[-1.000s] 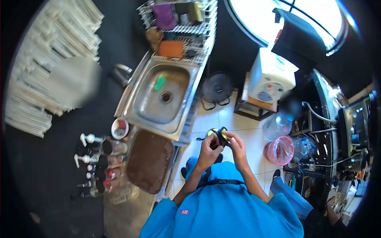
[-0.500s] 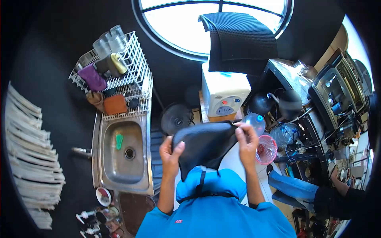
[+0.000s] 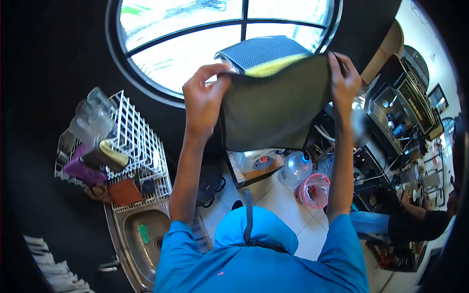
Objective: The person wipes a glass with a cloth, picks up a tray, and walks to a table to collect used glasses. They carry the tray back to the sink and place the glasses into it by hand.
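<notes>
A dark grey-olive cloth (image 3: 276, 107) with a black border hangs spread out before me, in front of the water dispenser (image 3: 249, 160). My left hand (image 3: 202, 100) pinches its upper left corner, and my right hand (image 3: 346, 80) grips the upper right corner. Both arms are raised and stretched forward. Just behind the cloth's top edge show a textured black mat (image 3: 266, 49) and a yellow strip (image 3: 277, 66). Most of the dispenser is hidden by the cloth; its lower front with a red tap is visible.
A white wire rack (image 3: 139, 132) with glasses and cloths stands left, above a steel sink (image 3: 134, 222). A pink basket (image 3: 312, 191) and a large clear bottle (image 3: 296, 168) sit on the tiled floor. At right, a person in black (image 3: 420, 222) works by a counter.
Both hands have risen and moved forward with the cloth, from near my waist to the front of the mat. It is now held up and spread. The view has tilted upward.
</notes>
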Tool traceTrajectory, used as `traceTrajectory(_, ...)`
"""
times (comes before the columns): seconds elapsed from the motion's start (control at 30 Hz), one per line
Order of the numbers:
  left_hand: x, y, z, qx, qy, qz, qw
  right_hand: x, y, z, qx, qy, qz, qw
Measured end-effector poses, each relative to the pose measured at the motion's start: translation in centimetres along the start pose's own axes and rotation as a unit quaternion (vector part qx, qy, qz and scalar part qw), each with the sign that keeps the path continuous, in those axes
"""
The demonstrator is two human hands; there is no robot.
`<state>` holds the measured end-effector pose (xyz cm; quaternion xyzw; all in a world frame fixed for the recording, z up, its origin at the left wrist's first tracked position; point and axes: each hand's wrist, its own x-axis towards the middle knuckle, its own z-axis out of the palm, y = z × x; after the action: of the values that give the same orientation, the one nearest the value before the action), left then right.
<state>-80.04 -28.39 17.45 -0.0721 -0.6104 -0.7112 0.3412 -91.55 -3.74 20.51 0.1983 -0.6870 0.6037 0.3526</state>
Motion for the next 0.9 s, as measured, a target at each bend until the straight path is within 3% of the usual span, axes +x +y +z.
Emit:
traceTrajectory(0.07,5.9,-3.2,0.5,0.194,-0.01,0.063,0.979,3.8,4.4,2.2,-0.12,-0.002,-0.098,0.988)
traceTrajectory(0.13,8.9,-7.9,-0.1,0.321,-0.002,0.061,0.945,5.2,8.8,3.5,-0.225,-0.053,-0.081,0.97)
traceTrajectory(0.17,9.6,-9.5,0.0,0.354,0.006,0.092,0.931,5.2,10.2,3.6,-0.242,-0.09,-0.013,0.966)
traceTrajectory(0.23,7.9,-9.5,1.1,0.319,0.045,0.173,0.931,3.2,9.2,2.6,-0.239,-0.044,-0.071,0.968)
traceTrajectory(0.3,3.8,-7.3,3.7,0.261,0.026,0.132,0.956,-0.8,6.8,0.3,-0.112,-0.061,-0.009,0.992)
traceTrajectory(0.37,-0.1,-7.0,7.1,0.095,-0.048,0.082,0.991,-4.9,4.9,-3.5,-0.124,-0.114,0.054,0.984)
traceTrajectory(0.43,-4.3,-5.9,11.6,-0.019,-0.137,0.05,0.989,-8.6,2.5,-8.5,-0.138,-0.136,0.077,0.978)
traceTrajectory(0.57,-12.9,-4.0,19.8,-0.214,-0.299,-0.056,0.928,-14.3,-5.9,-19.1,-0.175,-0.037,0.141,0.974)
traceTrajectory(0.67,-20.3,-1.2,24.1,-0.284,-0.417,-0.107,0.857,-20.7,-13.0,-26.4,-0.192,0.075,0.165,0.964)
traceTrajectory(0.77,-29.6,2.4,27.6,-0.328,-0.524,-0.171,0.767,-29.3,-19.3,-32.3,-0.229,0.206,0.18,0.934)
traceTrajectory(0.87,-40.2,6.1,29.6,-0.359,-0.612,-0.167,0.685,-38.9,-24.2,-35.6,-0.26,0.335,0.152,0.893)
traceTrajectory(0.9,-43.8,7.6,30.0,-0.369,-0.641,-0.212,0.639,-41.8,-26.0,-36.4,-0.229,0.399,0.175,0.87)
